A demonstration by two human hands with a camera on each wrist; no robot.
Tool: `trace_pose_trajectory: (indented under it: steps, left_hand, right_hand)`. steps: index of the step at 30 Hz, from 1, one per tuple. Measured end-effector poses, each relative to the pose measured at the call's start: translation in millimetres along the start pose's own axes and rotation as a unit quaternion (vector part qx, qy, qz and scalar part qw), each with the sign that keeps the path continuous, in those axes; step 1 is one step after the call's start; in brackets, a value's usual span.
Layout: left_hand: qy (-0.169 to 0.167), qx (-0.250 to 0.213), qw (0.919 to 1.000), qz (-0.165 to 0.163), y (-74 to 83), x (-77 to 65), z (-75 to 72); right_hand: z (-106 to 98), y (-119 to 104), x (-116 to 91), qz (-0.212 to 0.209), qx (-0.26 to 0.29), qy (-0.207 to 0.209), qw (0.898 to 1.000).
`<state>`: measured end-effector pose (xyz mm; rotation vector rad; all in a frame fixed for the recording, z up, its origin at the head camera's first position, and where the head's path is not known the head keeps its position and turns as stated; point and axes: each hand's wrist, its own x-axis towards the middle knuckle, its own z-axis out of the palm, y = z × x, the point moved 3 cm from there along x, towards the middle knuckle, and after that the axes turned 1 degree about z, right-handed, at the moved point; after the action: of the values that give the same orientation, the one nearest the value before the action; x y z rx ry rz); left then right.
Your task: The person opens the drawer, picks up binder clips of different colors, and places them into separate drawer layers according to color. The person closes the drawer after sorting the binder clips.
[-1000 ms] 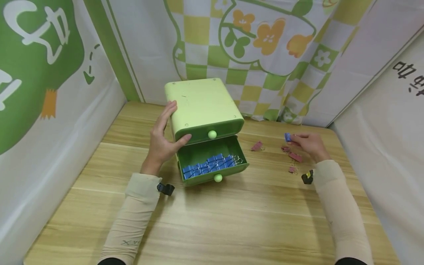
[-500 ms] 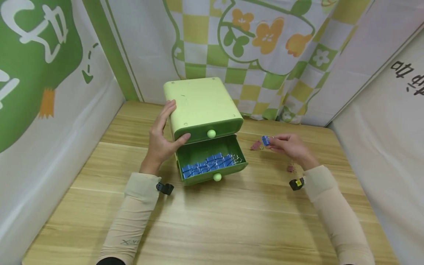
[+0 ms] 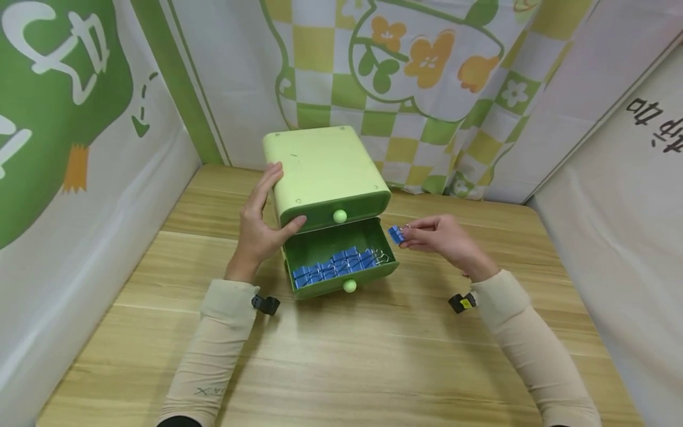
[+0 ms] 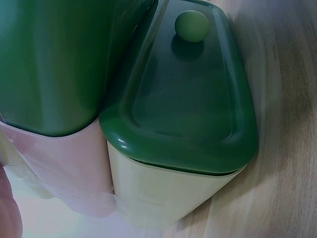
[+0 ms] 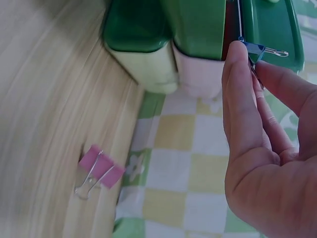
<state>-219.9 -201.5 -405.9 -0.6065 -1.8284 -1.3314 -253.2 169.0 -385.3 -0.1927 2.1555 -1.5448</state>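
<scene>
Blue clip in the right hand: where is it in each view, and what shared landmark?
Head: blue clip right of centre, pinched in the right hand.
Left wrist: not in it.
Right wrist: blue clip near the top, right of centre.
Shared landmark: open green drawer; head centre, left wrist upper left, right wrist top centre.

Your cabinet (image 3: 325,166) is pale lime on top, with dark green drawer fronts (image 3: 368,206) and lighter green knobs (image 3: 340,216). The clip you're pinching (image 3: 396,235) is blue, and so is the clip row (image 3: 336,265) along the front edge of the pulled-out drawer (image 3: 325,242). There's a pink clip (image 5: 102,166) by the back edge of the table (image 3: 347,367), which is yellowish woodgrain. Your sleeves (image 3: 213,350) are beige, and the curtain (image 3: 312,50) is green-yellow-white checks plus orange flowers.
</scene>
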Motion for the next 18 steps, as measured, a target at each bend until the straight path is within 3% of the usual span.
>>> trace_pose_trajectory:
  steps: [8, 18]
  left_hand:
    - [0.000, -0.002, 1.0000, 0.003, -1.6, -0.4, -0.5]
    - [-0.004, 0.000, 1.0000, -0.003, 1.3, 0.1, -0.4]
  right_hand:
    - [17.5, -10.9, 8.6, -0.012, -0.070, 0.003, 0.997]
    - [30.1, -19.0, 5.2, -0.052, -0.055, 0.014, 0.997]
